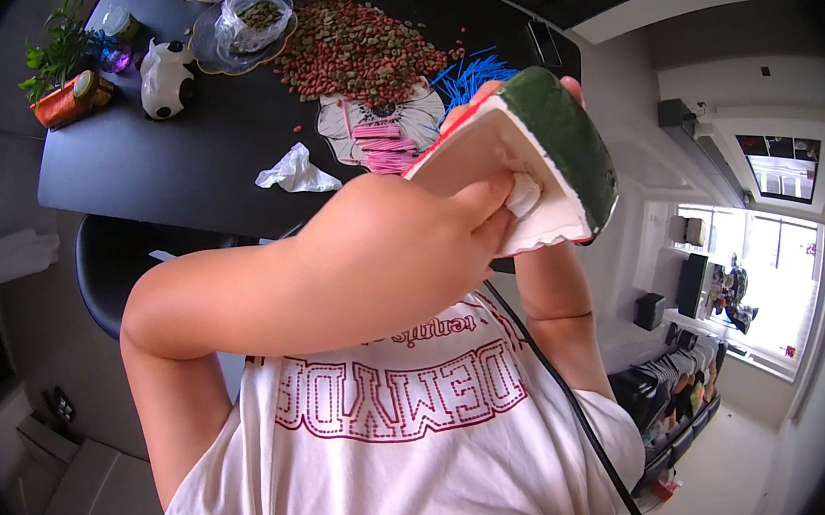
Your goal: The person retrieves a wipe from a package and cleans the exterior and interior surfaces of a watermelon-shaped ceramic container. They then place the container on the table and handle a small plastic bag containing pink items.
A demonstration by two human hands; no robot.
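Observation:
My left hand (483, 208) reaches across my body and pinches a crumpled white tissue (524, 194) against the inside of a hollow watermelon-slice-shaped piece (558, 133). That piece has a dark green rind, a red outer face and a whitish inside with a rough edge. Tilted, its opening faces my left hand. My right hand (570, 90) grips it from behind, mostly hidden, with fingertips showing at its upper edges. Behind the piece, blue thin sticks (473, 78) lie on the black table. Pink sticks (386, 147) are bundled on a white flower-patterned mat (335, 126).
A large heap of small red and green pellets (352, 45) spreads over the table (220, 149). A crumpled tissue (298, 170), a panda figure (166, 80), a scalloped glass dish (205, 45), an orange can (68, 98) and a phone (544, 42) lie around. A black cable (562, 385) hangs by my chest.

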